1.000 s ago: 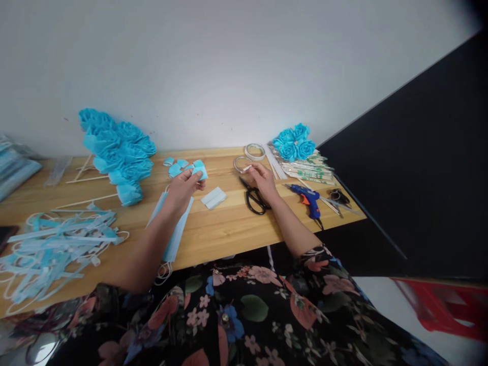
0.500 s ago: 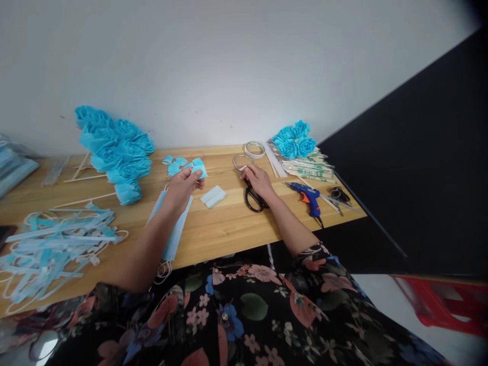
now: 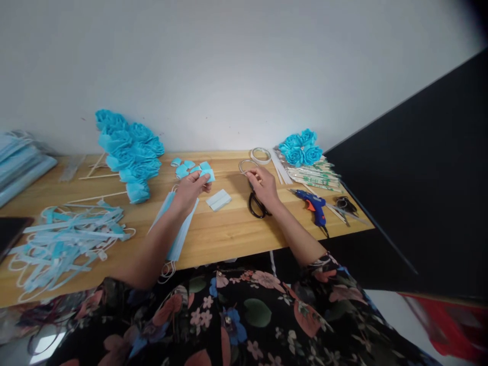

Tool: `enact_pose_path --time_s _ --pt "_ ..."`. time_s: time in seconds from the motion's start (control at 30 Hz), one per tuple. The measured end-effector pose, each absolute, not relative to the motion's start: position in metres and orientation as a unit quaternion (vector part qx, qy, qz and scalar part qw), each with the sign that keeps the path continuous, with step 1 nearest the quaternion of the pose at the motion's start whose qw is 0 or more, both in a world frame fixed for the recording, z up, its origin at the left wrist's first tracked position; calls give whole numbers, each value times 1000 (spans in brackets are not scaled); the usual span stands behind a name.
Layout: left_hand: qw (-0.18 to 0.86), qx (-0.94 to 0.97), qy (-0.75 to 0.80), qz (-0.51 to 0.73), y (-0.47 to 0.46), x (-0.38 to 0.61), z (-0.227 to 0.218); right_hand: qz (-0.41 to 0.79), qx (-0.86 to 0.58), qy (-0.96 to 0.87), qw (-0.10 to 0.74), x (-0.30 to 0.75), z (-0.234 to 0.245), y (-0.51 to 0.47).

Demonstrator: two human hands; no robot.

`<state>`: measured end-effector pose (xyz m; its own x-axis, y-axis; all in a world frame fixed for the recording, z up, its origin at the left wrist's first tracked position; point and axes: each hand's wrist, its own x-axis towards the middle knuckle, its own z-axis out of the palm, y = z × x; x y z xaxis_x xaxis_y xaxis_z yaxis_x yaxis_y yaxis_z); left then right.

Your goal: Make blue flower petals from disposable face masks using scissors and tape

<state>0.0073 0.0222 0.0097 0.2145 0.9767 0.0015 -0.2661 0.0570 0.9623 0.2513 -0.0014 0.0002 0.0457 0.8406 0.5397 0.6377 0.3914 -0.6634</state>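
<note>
Looks like the petal-and-tape stage of some blue flower making, going by the layout. Got the left hand [image 3: 189, 190] pinched shut on a small blue petal piece [image 3: 208, 174], held just above the worktop [image 3: 229, 234], right beside a loose scatter of cut petals [image 3: 182, 166] on the far side. Got the right hand [image 3: 264, 187] narrowed down too, fingertips [image 3: 249, 174] touching the near rim of a thin tape ring [image 3: 247, 163] (can't tell an actual grip from a mere touch here). Also spotting black scissors [image 3: 257, 207] partly under that palm, handles poking out on the near side. So: petal to the left, tape to the right, close together but not touching, with a folded pale strip [image 3: 218, 200] lying between and a bit nearer. Would guess a next move calls for a careful fingertip pick at the tape's loose end, then bringing petal and tape together without crumpling anything. Elsewhere: a flat face mask [image 3: 177, 231] under the left forearm, hanging over the near edge; a big bunch of finished blue roses [image 3: 129, 147] far left; a smaller bunch [image 3: 301, 147] far right, on top of wrapped sticks [image 3: 318, 178]; a blue glue gun [image 3: 314, 203] right of the scissors; a tangle of cut strips [image 3: 64, 236] near left.
</note>
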Motion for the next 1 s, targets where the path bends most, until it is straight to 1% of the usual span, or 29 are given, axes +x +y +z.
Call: enact_pose_path --time_s 0.17,0.3,0.43,0.53,0.67,0.87,1.0 --pt "618 478 380 495 22 7 9 -59 -420 -755 500 219 32 -7" --pt "608 501 383 482 20 7 12 -137 -374 -778 486 203 38 -1" --pt "615 508 376 472 18 7 13 -157 -380 -801 435 201 24 10" --pt "617 510 379 464 18 7 12 -160 -359 -820 416 203 8 16" --pt "618 516 380 456 18 7 12 -181 -356 -813 424 204 -5 17" --pt "626 509 393 441 19 9 13 -216 -356 -798 436 203 -1 12" --pt "626 516 393 432 18 8 12 -194 -346 -798 455 204 -1 11"
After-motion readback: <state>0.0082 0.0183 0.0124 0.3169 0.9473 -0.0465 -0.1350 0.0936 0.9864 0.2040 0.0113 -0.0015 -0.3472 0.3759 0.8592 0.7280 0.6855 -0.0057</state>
